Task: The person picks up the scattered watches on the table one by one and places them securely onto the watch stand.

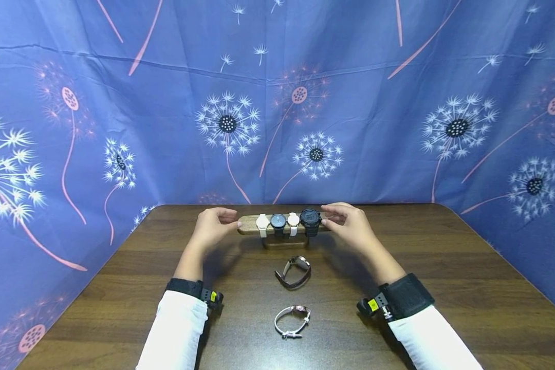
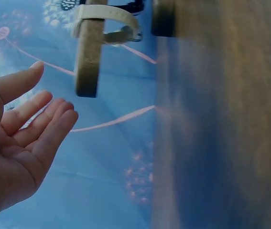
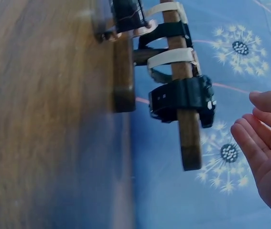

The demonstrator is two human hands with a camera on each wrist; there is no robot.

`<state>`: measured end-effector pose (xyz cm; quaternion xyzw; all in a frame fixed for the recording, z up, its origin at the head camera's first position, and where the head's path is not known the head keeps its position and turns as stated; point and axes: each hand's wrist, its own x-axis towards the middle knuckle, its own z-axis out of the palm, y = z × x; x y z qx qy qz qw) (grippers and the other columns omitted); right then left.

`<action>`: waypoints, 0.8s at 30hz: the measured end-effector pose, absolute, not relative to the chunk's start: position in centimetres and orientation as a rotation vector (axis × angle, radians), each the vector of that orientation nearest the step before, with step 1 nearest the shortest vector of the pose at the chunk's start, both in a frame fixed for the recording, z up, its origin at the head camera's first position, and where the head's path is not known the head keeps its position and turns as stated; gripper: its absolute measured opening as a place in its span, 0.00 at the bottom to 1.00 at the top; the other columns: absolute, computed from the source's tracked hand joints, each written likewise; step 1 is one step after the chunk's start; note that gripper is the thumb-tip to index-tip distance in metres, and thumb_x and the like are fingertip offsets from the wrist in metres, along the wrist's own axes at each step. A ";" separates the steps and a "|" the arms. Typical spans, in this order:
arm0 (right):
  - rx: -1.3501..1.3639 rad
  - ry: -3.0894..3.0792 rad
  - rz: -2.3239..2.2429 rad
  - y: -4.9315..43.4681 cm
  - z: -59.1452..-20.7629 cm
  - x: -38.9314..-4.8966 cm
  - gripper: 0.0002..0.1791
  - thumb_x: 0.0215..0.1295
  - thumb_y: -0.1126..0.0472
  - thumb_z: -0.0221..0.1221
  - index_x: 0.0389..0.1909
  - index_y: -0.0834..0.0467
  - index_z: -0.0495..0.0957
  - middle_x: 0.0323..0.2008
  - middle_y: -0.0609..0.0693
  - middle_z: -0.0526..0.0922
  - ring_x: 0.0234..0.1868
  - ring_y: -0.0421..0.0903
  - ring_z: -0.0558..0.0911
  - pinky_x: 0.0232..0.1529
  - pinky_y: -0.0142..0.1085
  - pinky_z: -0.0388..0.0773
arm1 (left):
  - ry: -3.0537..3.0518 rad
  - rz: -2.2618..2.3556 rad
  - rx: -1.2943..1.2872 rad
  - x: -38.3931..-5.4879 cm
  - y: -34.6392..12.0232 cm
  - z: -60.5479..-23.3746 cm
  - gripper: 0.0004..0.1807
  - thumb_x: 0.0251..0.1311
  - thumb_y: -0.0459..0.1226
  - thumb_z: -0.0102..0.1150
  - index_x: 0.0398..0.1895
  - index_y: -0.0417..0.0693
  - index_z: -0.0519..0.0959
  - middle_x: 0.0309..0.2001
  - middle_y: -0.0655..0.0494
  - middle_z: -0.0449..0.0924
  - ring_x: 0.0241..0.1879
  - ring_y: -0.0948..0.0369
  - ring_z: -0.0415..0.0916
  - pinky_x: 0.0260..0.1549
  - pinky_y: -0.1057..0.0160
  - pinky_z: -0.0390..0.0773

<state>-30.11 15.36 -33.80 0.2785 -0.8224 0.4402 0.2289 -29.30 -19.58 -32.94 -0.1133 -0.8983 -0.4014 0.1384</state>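
A wooden watch stand (image 1: 247, 224) stands toward the far side of the table. Its bar carries a white watch (image 1: 262, 223), a dark round-faced watch (image 1: 278, 221), a second white watch (image 1: 293, 221) and a bulky black watch (image 1: 310, 218), from left to right. My left hand (image 1: 211, 226) is beside the bar's left end, fingers relaxed; the left wrist view shows a gap between them. By the right end, near the black watch, is my right hand (image 1: 349, 223). Its loosely bent fingers hold nothing, and the right wrist view shows them apart from the bar.
Nearer than the stand, a dark-strapped watch (image 1: 296, 272) lies on the brown wooden table (image 1: 444, 257). Closer still lies a watch with a thin white strap (image 1: 292, 322). A blue dandelion-print cloth (image 1: 365, 103) hangs behind the table and along its sides.
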 end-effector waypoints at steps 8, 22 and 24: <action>0.922 -2.270 1.205 14.7 -33.1 -28.7 0.18 0.53 0.77 0.66 0.47 0.74 0.79 0.45 0.66 0.81 0.37 0.56 0.85 0.41 0.36 0.83 | -2.591 -1.162 -0.539 -28.4 -18.6 -31.5 0.17 0.56 0.35 0.69 0.47 0.36 0.83 0.39 0.45 0.86 0.40 0.53 0.85 0.40 0.53 0.83; 0.873 -2.711 0.892 13.2 -34.0 -26.8 0.17 0.56 0.60 0.68 0.42 0.68 0.80 0.33 0.54 0.85 0.34 0.47 0.83 0.40 0.42 0.81 | -2.607 -1.113 -0.691 -27.0 -17.5 -30.0 0.14 0.57 0.36 0.68 0.44 0.37 0.84 0.37 0.50 0.87 0.35 0.59 0.84 0.39 0.57 0.82; 0.865 -2.786 0.831 12.9 -34.3 -26.6 0.18 0.57 0.58 0.68 0.41 0.68 0.80 0.31 0.52 0.84 0.34 0.46 0.82 0.39 0.42 0.80 | -2.619 -1.109 -0.698 -26.9 -17.4 -29.9 0.13 0.58 0.37 0.68 0.43 0.37 0.85 0.36 0.51 0.87 0.35 0.59 0.84 0.39 0.57 0.82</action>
